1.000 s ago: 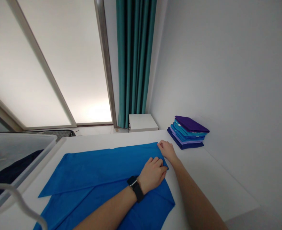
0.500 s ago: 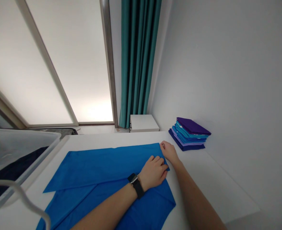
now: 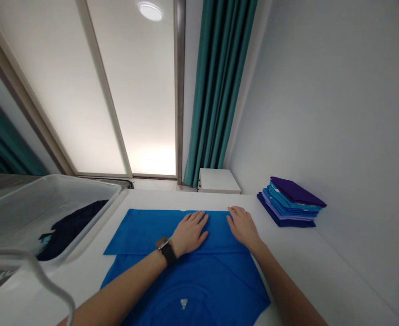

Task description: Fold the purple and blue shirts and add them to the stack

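Observation:
A blue T-shirt point(image 3: 220, 280) lies on the white table with its far part folded over into a straight band. A small pale label shows near its neckline at the front. My left hand point(image 3: 190, 232), with a black watch on the wrist, rests flat on the folded band, fingers spread. At the band's right end lies my right hand point(image 3: 243, 226), fingers stretched out on the fabric near its far corner. Neither hand grips the cloth.
A stack of folded clothes point(image 3: 289, 203) in purple and blues stands at the right by the wall. To the left is a translucent plastic bin point(image 3: 55, 185) with dark clothing point(image 3: 73, 231) inside. A pale curved tube point(image 3: 40, 271) crosses the lower left. Behind the table point(image 3: 172, 199) sits a white box point(image 3: 218, 180).
My left hand has moved left along the band and flattened out. My right hand has let go of the corner and opened. The view has turned left, showing more of the bin.

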`<state>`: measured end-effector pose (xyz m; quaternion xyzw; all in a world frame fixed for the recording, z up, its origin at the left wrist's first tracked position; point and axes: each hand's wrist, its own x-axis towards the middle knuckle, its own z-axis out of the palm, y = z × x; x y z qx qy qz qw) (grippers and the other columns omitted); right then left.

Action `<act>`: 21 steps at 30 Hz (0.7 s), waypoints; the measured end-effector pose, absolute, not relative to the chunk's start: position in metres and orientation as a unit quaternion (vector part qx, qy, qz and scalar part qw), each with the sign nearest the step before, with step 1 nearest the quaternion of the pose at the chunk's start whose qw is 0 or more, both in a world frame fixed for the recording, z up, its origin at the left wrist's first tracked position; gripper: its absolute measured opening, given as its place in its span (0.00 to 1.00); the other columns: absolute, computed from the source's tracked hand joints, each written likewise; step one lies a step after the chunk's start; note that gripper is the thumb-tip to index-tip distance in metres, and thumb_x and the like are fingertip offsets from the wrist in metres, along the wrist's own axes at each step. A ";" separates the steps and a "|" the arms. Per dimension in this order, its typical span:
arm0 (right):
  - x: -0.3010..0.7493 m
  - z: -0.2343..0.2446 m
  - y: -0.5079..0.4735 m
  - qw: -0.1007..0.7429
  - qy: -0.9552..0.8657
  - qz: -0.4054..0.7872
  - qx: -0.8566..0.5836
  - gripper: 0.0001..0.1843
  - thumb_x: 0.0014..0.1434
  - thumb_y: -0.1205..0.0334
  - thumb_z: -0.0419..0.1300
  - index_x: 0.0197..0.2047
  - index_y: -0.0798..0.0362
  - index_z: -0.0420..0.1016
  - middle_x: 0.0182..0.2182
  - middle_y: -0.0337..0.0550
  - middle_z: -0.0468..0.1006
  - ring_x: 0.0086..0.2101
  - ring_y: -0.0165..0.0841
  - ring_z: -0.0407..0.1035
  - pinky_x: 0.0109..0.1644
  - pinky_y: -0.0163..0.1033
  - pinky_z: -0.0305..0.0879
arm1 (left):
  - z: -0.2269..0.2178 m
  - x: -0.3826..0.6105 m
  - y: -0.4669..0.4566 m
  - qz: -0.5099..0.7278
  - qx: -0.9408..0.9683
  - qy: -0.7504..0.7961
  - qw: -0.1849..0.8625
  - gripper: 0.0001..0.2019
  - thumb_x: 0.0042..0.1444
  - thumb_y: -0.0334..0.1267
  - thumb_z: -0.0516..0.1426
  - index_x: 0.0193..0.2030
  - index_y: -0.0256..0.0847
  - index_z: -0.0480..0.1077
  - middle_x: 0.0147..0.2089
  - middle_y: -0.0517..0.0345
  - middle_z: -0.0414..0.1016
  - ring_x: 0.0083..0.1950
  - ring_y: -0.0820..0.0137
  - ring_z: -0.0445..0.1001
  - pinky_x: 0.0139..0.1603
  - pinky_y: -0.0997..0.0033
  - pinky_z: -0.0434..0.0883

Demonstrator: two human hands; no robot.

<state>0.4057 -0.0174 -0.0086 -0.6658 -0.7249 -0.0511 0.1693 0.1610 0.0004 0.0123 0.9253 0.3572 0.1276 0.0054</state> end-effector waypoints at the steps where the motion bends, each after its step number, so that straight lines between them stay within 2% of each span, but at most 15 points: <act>1: 0.398 -0.014 -0.018 0.168 -0.738 -0.035 -0.653 0.24 0.67 0.56 0.45 0.61 0.54 0.67 0.58 0.57 0.69 0.58 0.46 0.60 0.61 0.52 0.53 | 0.008 0.144 0.004 0.126 0.919 0.374 0.005 0.25 0.65 0.46 0.50 0.67 0.42 0.57 0.68 0.47 0.60 0.67 0.59 0.59 0.65 0.56 0.56; 4: 0.385 -0.029 -0.022 0.136 -0.755 -0.003 -0.641 0.30 0.68 0.48 0.42 0.67 0.55 0.59 0.66 0.54 0.58 0.65 0.45 0.51 0.66 0.53 0.46 | -0.002 0.093 0.015 0.117 0.904 0.411 0.000 0.26 0.67 0.48 0.46 0.69 0.45 0.54 0.71 0.50 0.55 0.70 0.61 0.55 0.68 0.55 0.52; 8: 0.382 -0.038 -0.025 0.066 -0.752 0.000 -0.656 0.39 0.67 0.40 0.35 0.70 0.59 0.51 0.69 0.51 0.49 0.67 0.42 0.44 0.70 0.52 0.39 | -0.011 0.038 0.020 0.084 0.882 0.464 -0.003 0.30 0.66 0.54 0.43 0.69 0.41 0.56 0.71 0.49 0.54 0.71 0.59 0.53 0.70 0.54 0.50; 13: 0.385 -0.040 -0.023 0.033 -0.749 -0.011 -0.661 0.41 0.66 0.38 0.31 0.71 0.59 0.48 0.70 0.48 0.46 0.68 0.39 0.40 0.70 0.51 0.36 | -0.017 0.017 0.019 0.091 0.863 0.496 -0.004 0.30 0.67 0.55 0.40 0.70 0.44 0.54 0.72 0.53 0.51 0.72 0.61 0.50 0.71 0.52 0.46; 21: 0.391 -0.036 0.000 0.001 -0.740 -0.005 -0.672 0.40 0.67 0.41 0.30 0.71 0.60 0.45 0.70 0.46 0.44 0.68 0.37 0.38 0.71 0.50 0.35 | -0.012 0.029 0.044 0.080 0.859 0.506 0.008 0.29 0.67 0.52 0.42 0.70 0.44 0.53 0.73 0.55 0.50 0.73 0.61 0.48 0.70 0.51 0.46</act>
